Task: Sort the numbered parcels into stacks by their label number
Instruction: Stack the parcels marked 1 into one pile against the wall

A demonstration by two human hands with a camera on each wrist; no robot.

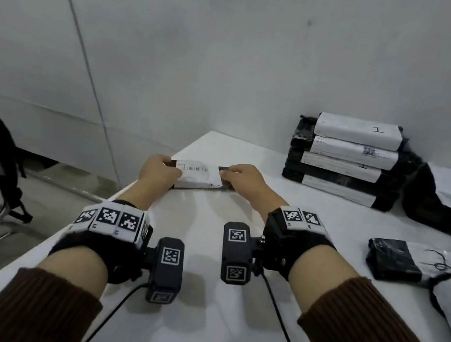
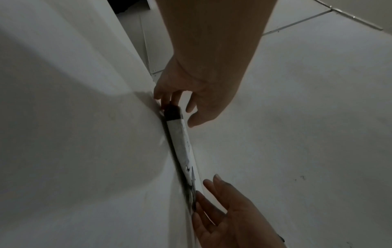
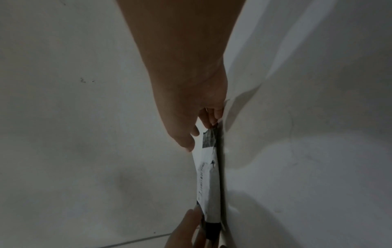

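Parcel [image 1: 195, 175] btwn hands, table edge [image 1: 143, 187].

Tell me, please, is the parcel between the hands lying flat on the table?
Flat: the parcel lies label-up on the table, left hand and right hand holding its ends.

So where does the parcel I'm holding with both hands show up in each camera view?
Head: parcel at centre, near the table's far left edge, between both hands.
Left wrist: parcel, a thin strip seen edge-on, centre.
Right wrist: parcel, lower centre.
Shared landmark: its black end.
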